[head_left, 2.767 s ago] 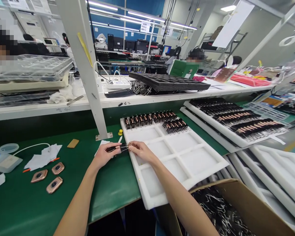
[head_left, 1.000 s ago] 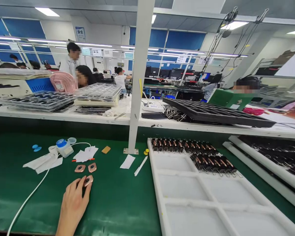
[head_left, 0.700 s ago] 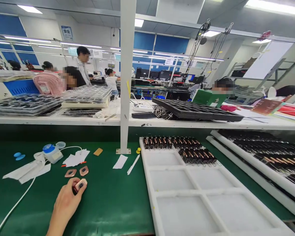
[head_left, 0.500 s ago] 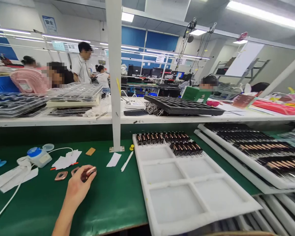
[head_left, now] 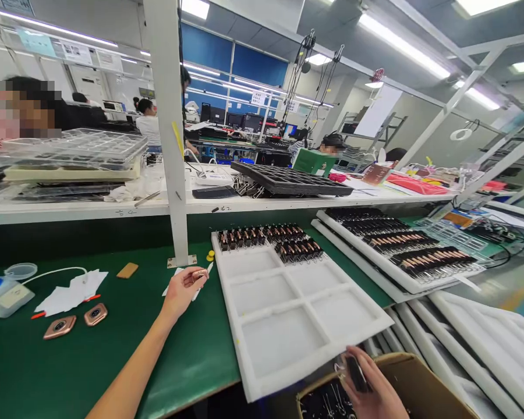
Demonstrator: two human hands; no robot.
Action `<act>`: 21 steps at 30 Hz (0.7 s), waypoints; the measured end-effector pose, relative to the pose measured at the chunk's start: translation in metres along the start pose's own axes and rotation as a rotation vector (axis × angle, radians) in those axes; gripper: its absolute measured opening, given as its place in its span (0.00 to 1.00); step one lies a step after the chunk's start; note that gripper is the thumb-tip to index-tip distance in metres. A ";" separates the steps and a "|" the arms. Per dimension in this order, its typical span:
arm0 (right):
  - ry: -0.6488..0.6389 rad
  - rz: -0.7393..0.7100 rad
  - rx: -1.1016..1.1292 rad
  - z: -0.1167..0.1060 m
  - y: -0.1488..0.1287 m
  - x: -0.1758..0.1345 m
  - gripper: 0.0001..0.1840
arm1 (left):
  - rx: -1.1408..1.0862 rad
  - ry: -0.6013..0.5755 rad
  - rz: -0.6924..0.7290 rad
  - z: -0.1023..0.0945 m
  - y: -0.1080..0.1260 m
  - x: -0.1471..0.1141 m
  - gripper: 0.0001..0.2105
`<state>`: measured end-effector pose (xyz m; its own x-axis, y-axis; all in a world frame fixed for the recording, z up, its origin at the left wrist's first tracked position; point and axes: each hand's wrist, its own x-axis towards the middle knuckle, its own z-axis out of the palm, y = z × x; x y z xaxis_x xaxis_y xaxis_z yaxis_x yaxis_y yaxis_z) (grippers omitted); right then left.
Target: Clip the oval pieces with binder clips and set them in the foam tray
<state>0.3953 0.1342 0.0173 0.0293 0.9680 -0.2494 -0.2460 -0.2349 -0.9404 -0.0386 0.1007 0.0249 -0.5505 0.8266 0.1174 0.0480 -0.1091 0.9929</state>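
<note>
My left hand (head_left: 180, 295) is closed on a small rose-gold watch case (head_left: 201, 274), above the green mat near the white tray's left edge. Its fingers partly cover the case. At lower right, my right hand (head_left: 375, 381) grips a black binder clip (head_left: 357, 372) over a cardboard box (head_left: 408, 372). Inside that box lie loose black binder clips (head_left: 325, 401). Two more rose-gold watch cases (head_left: 60, 327) rest on the mat at left. The white foam tray (head_left: 283, 372) carries rows of binder clips (head_left: 299, 250) with rose-gold pieces in them along its far end.
Another white tray (head_left: 410, 285) with several clip rows stands at right. A white post (head_left: 179, 233) rises from the bench beside a shelf (head_left: 91, 212). White papers (head_left: 72, 294), a tan block (head_left: 127, 270) and a bottle (head_left: 11, 299) lie at left. Co-workers sit beyond.
My left hand has moved right with the watch case, away from the other two. My right hand has come into view at lower right with a binder clip. The view has turned rightward.
</note>
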 end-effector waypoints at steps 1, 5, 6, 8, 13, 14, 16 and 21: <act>-0.052 0.018 0.063 0.019 -0.005 0.003 0.22 | 0.001 -0.001 0.003 -0.001 -0.003 -0.002 0.20; -0.266 0.047 0.255 0.106 -0.019 0.020 0.20 | 0.000 -0.013 -0.001 -0.003 -0.007 -0.005 0.19; -0.321 0.052 0.279 0.128 -0.021 0.025 0.21 | 0.004 -0.011 -0.003 -0.003 -0.008 -0.005 0.20; -0.436 0.063 0.303 0.167 -0.025 0.038 0.23 | 0.020 -0.005 -0.008 -0.004 -0.008 -0.005 0.20; -0.637 0.107 0.228 0.243 -0.024 0.069 0.21 | 0.002 0.016 -0.040 -0.005 -0.008 -0.003 0.21; -0.654 0.107 0.197 0.256 -0.021 0.074 0.20 | -0.017 0.019 -0.055 -0.005 -0.008 -0.003 0.21; -0.666 0.099 0.131 0.280 -0.012 0.079 0.20 | -0.061 0.026 -0.086 -0.005 -0.008 -0.002 0.22; -0.561 0.004 -0.055 0.317 0.019 0.078 0.23 | -0.162 0.059 -0.145 -0.004 -0.008 -0.001 0.25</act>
<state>0.0854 0.2334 0.0531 -0.4950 0.8624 -0.1061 -0.1941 -0.2288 -0.9539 -0.0417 0.0984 0.0170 -0.5899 0.8068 -0.0327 -0.1675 -0.0827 0.9824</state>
